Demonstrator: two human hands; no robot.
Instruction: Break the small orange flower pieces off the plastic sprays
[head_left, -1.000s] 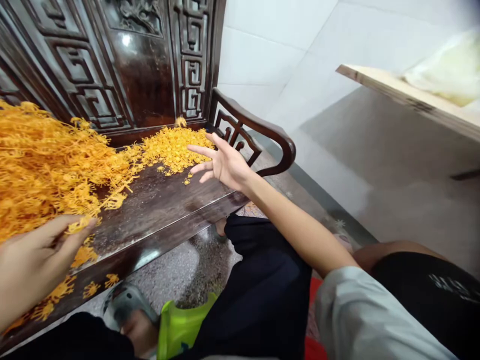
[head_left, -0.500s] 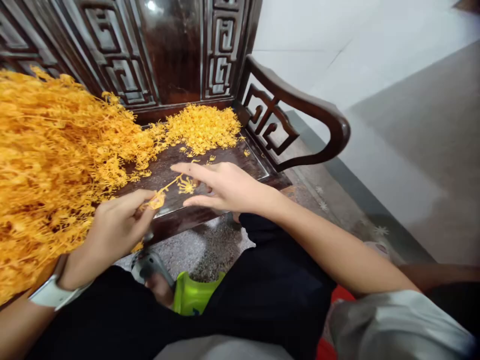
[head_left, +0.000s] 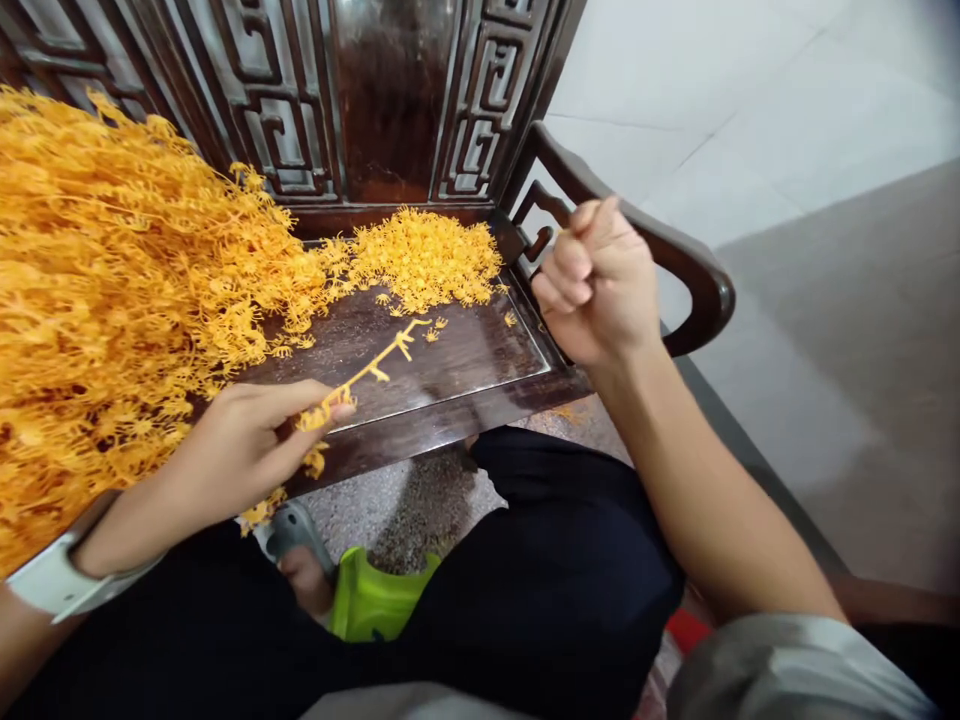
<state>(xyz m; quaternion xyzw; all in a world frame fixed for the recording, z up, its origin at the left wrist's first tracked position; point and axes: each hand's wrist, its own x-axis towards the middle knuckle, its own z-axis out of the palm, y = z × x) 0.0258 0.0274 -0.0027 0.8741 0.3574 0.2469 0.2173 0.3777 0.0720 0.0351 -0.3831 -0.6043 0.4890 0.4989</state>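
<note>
My left hand [head_left: 236, 435] pinches a yellow-orange plastic flower stem [head_left: 375, 366] above the front of the dark wooden bench seat [head_left: 480, 365]. The outer part of this stem is bare apart from short side stubs, while some blossoms remain by the fingers. Curled into a fist, my right hand [head_left: 604, 285] is raised near the bench's armrest; whatever its fingers may hold is hidden. Behind the stem lies a pile of loose yellow-orange plastic blossoms [head_left: 427, 260]. A big heap of flowered stems [head_left: 112, 300] spreads at the left, close to my left hand.
A curved wooden armrest [head_left: 705, 270] bounds the bench's right end, with a carved backrest [head_left: 394, 100] behind. Below the front edge is a bright green plastic object [head_left: 371, 600] on the speckled floor. A few stray blossoms [head_left: 433, 335] lie on the seat.
My right hand has drawn up and to the right, away from the stem, going from spread fingers to a fist. The blossom that hung near it is gone from the stem's outer part.
</note>
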